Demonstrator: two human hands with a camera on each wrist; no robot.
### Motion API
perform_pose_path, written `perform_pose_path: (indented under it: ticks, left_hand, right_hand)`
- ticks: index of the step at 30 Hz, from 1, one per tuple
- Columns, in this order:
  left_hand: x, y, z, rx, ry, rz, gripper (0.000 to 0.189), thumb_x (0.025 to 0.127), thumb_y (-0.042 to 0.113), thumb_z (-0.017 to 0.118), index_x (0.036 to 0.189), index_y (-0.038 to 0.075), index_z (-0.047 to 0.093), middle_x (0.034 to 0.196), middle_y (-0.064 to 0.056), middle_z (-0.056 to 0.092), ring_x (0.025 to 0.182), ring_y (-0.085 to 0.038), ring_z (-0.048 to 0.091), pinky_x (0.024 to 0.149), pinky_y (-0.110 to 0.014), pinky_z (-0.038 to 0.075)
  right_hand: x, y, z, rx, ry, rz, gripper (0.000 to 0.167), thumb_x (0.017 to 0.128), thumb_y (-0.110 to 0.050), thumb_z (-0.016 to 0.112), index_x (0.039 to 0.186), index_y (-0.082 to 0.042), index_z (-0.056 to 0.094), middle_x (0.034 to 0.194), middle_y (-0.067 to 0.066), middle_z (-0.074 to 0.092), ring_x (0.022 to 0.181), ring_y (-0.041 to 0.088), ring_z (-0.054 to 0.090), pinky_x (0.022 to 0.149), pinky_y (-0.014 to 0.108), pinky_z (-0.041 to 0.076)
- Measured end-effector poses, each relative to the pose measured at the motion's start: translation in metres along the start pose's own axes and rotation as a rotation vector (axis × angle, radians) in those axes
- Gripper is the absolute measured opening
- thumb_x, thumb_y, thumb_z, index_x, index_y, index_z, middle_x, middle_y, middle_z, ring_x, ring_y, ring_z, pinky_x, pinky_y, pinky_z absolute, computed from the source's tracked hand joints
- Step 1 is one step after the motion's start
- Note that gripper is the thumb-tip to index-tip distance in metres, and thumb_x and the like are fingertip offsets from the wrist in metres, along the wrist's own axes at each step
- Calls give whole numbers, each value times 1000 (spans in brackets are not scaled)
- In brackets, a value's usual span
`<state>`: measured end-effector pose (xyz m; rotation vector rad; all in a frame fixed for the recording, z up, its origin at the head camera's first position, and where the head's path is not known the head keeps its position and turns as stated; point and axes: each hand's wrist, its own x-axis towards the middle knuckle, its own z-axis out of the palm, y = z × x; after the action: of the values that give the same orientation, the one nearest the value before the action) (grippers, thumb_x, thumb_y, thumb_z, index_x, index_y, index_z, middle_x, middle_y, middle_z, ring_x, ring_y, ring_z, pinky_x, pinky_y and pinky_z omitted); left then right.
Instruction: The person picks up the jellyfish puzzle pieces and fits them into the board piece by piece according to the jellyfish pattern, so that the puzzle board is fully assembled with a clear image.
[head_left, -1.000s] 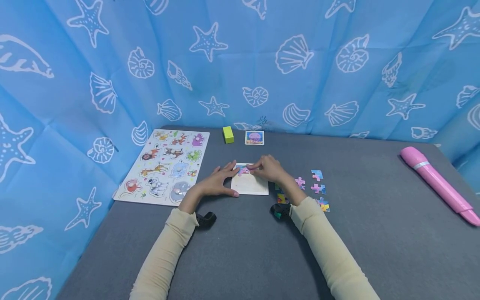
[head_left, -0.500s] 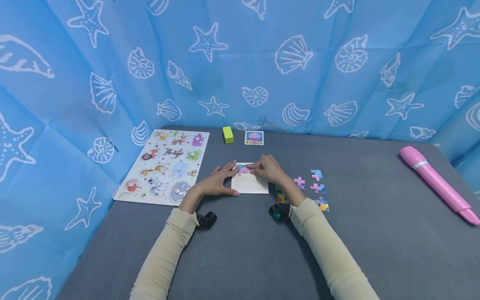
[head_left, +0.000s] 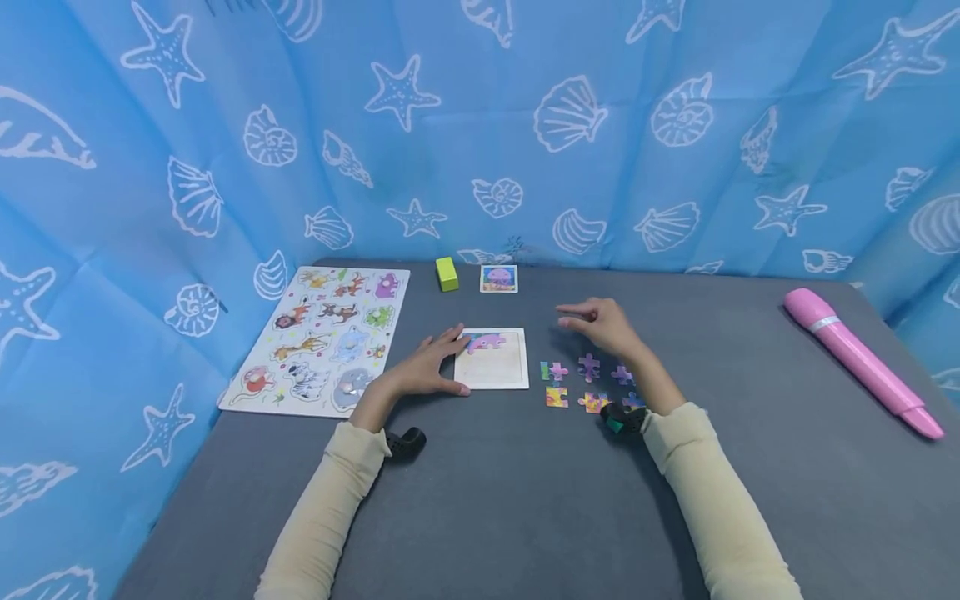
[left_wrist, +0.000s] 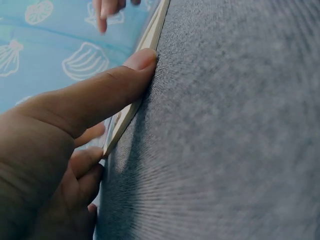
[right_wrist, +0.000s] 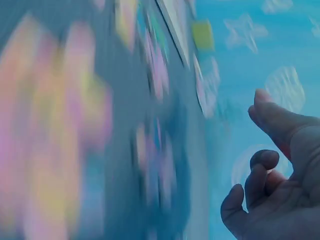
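Note:
The white-rimmed puzzle tray [head_left: 491,375] lies flat on the dark table, with pink and blue jigsaw pieces [head_left: 489,341] in its upper left part. My left hand [head_left: 420,367] rests at the tray's left side, thumb on the near left corner and a fingertip over the upper left one. In the left wrist view, my straight thumb [left_wrist: 115,85] touches the tray's edge [left_wrist: 125,117]. My right hand [head_left: 611,327] hovers beyond the loose jigsaw pieces [head_left: 588,367], thumb and index finger apart, holding nothing. The right wrist view shows these pieces blurred.
A small picture card [head_left: 498,279] and a lime-green block [head_left: 447,274] lie at the back. An animal peg puzzle board [head_left: 318,342] is on the left, a pink wand-shaped pen [head_left: 862,362] far right. A patterned blue curtain [head_left: 480,133] hangs behind.
My right hand has let go of a pink piece in the tray and moved right, above the loose pieces. The left hand keeps its place at the tray. The head view has shifted slightly.

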<state>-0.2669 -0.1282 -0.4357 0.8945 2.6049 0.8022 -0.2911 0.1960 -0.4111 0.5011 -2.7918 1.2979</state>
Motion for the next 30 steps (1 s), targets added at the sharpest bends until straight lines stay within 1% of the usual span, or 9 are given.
perform_pose_path:
  ticks: [5,7,10,14,15,19,21,26,30]
  left_hand:
    - [-4,-1,-1,12,12,-17,92,76,38,73,147,10,22,155,-17,7,143,-31,7,113,-54,4]
    - [-3,0,0,16,7,-19,93,76,41,73,147,11,22,155,-17,6,143,-31,5,113,-54,4]
    - [-1,1,2,19,-6,-22,94,74,44,73,147,14,21,155,-15,2,143,-30,2,114,-53,2]
    - [2,2,6,32,-17,-36,94,74,45,73,147,17,21,156,-14,-1,143,-29,-1,114,-53,1]
    - [3,1,7,38,-16,-39,94,74,45,73,147,18,21,156,-13,-1,143,-29,-1,114,-52,1]
    - [6,1,8,46,-11,-35,91,75,46,71,147,19,22,156,-13,0,144,-29,-1,114,-53,1]
    - [7,2,8,38,-11,-26,91,76,45,71,147,18,22,156,-13,0,144,-29,0,114,-53,1]
    - [7,6,5,31,-15,-3,89,77,41,71,147,16,22,155,-15,0,143,-31,0,114,-53,1]
    - [10,8,5,34,-26,7,88,78,42,71,147,16,22,155,-15,0,143,-31,0,114,-53,1]
  right_hand:
    - [-23,33,-36,10,1,88,40,87,-25,64,120,-3,62,70,5,36,63,16,32,53,26,32]
    - [-32,44,-44,-6,-8,113,41,87,-27,64,120,-3,61,72,6,38,64,16,33,54,26,32]
    - [-42,56,-53,-23,-27,110,42,86,-28,65,119,-2,61,73,6,40,65,17,33,55,27,31]
    - [-48,64,-57,-31,-53,74,41,83,-29,68,115,-4,65,70,4,40,64,16,32,55,28,27]
    - [-48,65,-57,-37,-67,80,42,82,-30,69,115,-4,65,70,4,40,64,16,32,56,28,26]
    - [-46,67,-59,-112,-133,119,40,84,-23,67,118,-2,62,71,4,39,66,17,32,58,28,26]
    - [-46,67,-58,-136,-147,131,38,85,-18,67,119,-2,62,71,4,37,66,17,31,58,27,26]
    - [-48,72,-58,-139,-127,130,37,84,-18,67,117,-2,63,70,4,37,66,17,31,59,28,25]
    - [-51,77,-59,-135,-99,136,34,84,-17,67,115,-2,64,71,4,37,66,18,31,59,28,25]
